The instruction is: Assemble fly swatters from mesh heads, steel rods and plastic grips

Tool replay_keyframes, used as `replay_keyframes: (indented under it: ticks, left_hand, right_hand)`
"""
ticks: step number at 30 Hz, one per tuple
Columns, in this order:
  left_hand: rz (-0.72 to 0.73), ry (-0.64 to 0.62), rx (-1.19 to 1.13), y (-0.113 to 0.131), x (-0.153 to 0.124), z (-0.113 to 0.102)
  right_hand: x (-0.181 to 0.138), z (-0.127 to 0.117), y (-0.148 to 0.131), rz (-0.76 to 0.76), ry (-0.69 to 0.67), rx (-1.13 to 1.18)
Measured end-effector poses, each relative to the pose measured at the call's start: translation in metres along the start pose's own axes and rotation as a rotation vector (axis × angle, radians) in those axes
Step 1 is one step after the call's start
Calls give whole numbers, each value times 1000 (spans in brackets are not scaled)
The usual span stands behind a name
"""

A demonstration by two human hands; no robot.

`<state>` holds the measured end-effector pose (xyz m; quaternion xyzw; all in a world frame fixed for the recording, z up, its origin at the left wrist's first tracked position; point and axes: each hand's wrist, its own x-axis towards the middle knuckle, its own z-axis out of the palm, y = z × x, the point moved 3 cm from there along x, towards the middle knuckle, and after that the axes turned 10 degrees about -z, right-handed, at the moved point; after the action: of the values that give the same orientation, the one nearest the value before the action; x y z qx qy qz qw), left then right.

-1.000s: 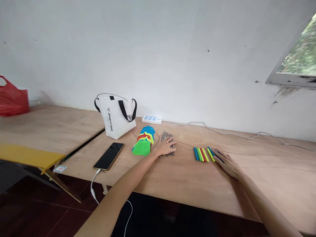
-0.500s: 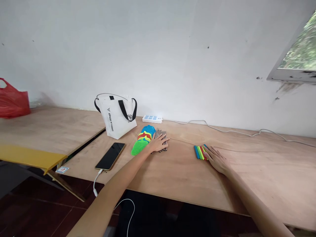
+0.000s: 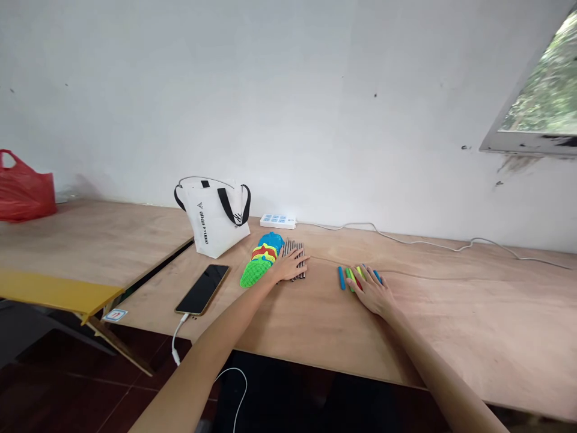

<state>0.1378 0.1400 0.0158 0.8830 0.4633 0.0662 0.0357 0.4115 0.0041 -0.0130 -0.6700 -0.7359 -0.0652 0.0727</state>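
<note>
My left hand (image 3: 291, 265) lies flat with its fingers apart over a row of thin metal rods (image 3: 293, 245), hiding part of them. Left of that hand, mesh pieces (image 3: 258, 270) in green, yellow, red and blue overlap in a stack. My right hand (image 3: 372, 293) rests spread over several short coloured sticks, their ends showing blue, green, yellow and red between the fingers. One blue stick (image 3: 341, 278) lies slightly apart on the left of this group. What kind of sticks they are I cannot make out.
A black phone (image 3: 202, 289) with a white cable lies near the table's front left edge. Behind it stands a white bag (image 3: 211, 225) with black handles. A white power strip (image 3: 278, 221) sits by the wall, its cord running right. A red plastic bag (image 3: 27, 192) is far left.
My right hand has moved left over the coloured sticks. They have shifted left and spread, with a blue one now separate. My left hand stays on the metal rods.
</note>
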Motion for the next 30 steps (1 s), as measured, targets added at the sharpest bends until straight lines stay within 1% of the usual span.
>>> replay_keyframes:
  ticks: [6, 11, 13, 15, 16, 18, 19, 21, 23, 25, 27, 30]
  left_hand:
    - [8, 11, 1, -1, -1, 2]
    - [11, 26, 20, -3, 0, 4]
    - [22, 24, 28, -3, 1, 1]
    - [45, 57, 40, 1, 1, -5]
    - [54, 90, 43, 5, 0, -9]
    - [68, 167, 31, 20, -3, -15]
    - [78, 194, 13, 30, -6, -16]
    - [123, 210, -38, 54, -15, -13]
    - [169, 180, -77, 80, -24, -4]
    - [172, 116, -105, 101, -30, 8]
    - [170, 60, -118, 115, -31, 18]
    - [155, 35, -120, 123, -23, 26]
  right_hand:
    - [12, 0, -29, -11, 1, -27]
    - [21, 0, -57, 0, 19, 8]
    - [25, -2, -68, -1, 22, 28]
    - [29, -4, -73, 4, 23, 53]
    - [31, -5, -71, 12, 26, 68]
    - [33, -8, -60, 49, 43, 118]
    - [33, -10, -51, 72, 54, 147]
    - [30, -11, -28, 114, 69, 196]
    - [24, -10, -7, 121, 72, 214]
    - [19, -7, 6, 84, 64, 223]
    - [17, -2, 11, 16, 50, 230]
    - [20, 7, 6, -92, 44, 240]
